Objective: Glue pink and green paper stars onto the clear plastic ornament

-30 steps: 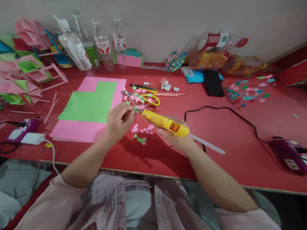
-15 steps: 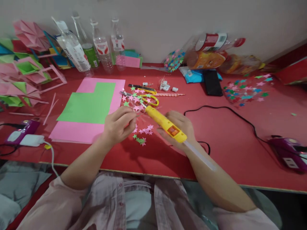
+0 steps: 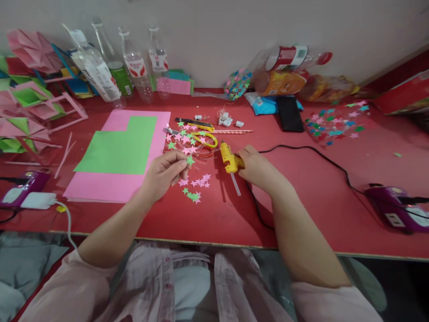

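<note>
Between the thumb and fingers of my left hand (image 3: 167, 173) is a small green paper star (image 3: 190, 160). My right hand (image 3: 255, 169) is closed on the handle of a yellow hot glue gun (image 3: 228, 157), which is low over the table with a clear glue stick (image 3: 236, 184) poking out of its back. Loose pink stars (image 3: 202, 180) and green stars (image 3: 192, 196) lie just below my left hand. Beyond it, a cluster of pink and green stars (image 3: 182, 138) partly covers yellow-handled scissors (image 3: 210, 139).
Green paper (image 3: 117, 150) lies over pink sheets (image 3: 100, 187) at left. Plastic bottles (image 3: 139, 74) stand along the wall. A black phone (image 3: 290, 115) and a star-covered clear piece (image 3: 335, 124) are at right. A black cord (image 3: 321, 154) runs to a purple power strip (image 3: 392, 205).
My right hand has turned the glue gun and brought it down towards the tabletop, away from my left hand. The green star at my left fingertips now shows clearly.
</note>
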`<act>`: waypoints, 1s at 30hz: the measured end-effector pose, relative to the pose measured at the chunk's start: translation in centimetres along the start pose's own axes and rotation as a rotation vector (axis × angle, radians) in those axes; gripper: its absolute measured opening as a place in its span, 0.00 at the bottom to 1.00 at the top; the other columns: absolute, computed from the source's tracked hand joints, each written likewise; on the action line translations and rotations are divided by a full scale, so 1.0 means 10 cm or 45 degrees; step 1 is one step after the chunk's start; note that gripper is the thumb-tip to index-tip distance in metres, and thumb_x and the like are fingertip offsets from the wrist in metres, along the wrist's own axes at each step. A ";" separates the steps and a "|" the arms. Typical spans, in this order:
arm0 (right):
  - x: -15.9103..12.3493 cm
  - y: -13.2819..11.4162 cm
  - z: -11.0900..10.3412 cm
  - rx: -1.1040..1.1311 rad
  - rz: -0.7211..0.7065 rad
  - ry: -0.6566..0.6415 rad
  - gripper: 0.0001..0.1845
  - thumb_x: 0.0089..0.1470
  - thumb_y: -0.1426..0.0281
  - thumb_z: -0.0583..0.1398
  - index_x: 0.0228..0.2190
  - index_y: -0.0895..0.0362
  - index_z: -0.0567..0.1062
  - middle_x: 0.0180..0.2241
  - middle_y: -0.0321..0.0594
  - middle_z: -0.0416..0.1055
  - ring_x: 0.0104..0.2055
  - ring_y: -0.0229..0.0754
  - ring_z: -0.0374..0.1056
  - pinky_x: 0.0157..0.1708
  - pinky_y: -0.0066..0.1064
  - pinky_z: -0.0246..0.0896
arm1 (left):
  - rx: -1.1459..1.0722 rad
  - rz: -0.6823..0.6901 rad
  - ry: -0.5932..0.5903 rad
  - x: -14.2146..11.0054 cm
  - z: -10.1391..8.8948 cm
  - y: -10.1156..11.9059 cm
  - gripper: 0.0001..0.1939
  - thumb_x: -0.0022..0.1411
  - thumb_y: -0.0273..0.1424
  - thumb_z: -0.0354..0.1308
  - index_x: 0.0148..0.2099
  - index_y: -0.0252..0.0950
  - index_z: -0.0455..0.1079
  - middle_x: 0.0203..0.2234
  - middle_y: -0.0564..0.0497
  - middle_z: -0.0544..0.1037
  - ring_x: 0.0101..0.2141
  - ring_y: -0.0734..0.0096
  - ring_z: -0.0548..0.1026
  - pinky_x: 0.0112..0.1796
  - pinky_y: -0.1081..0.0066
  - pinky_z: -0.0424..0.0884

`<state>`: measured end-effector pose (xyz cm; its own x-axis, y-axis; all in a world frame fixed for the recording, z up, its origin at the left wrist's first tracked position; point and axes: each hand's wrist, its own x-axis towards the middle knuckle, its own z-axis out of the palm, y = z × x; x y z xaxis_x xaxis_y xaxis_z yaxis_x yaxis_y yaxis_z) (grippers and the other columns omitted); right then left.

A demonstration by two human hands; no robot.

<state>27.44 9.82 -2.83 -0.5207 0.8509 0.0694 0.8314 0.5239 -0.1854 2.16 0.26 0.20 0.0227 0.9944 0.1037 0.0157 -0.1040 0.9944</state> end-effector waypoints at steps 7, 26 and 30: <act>-0.08 -0.09 -0.09 -0.267 -0.078 0.047 0.20 0.44 0.74 0.58 0.42 0.58 0.72 0.43 0.50 0.71 0.42 0.53 0.67 0.41 0.43 0.61 | -0.095 -0.162 -0.042 0.02 0.01 0.00 0.07 0.56 0.29 0.53 0.25 0.37 0.64 0.14 0.56 0.69 0.12 0.85 0.57 0.13 0.79 0.52; -0.26 -0.85 -0.18 0.241 -0.844 0.847 0.07 0.55 0.76 0.57 0.34 0.52 0.71 0.31 0.37 0.74 0.32 0.37 0.68 0.32 0.30 0.65 | -0.207 -0.561 -0.279 -0.06 0.17 0.07 0.07 0.51 0.34 0.56 0.25 0.36 0.66 0.13 0.56 0.67 0.13 0.83 0.57 0.12 0.78 0.44; -0.28 -0.86 -0.19 0.267 -0.859 0.862 0.07 0.54 0.77 0.58 0.33 0.53 0.72 0.29 0.38 0.74 0.31 0.38 0.68 0.31 0.31 0.65 | -0.138 -0.480 -0.275 -0.08 0.16 0.07 0.09 0.55 0.36 0.55 0.27 0.36 0.66 0.13 0.57 0.67 0.12 0.83 0.55 0.13 0.77 0.46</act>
<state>22.14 2.99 0.42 -0.5981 0.2518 0.7609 0.3145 0.9469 -0.0662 3.71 -0.63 0.78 0.2440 0.9341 -0.2608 -0.0418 0.2788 0.9595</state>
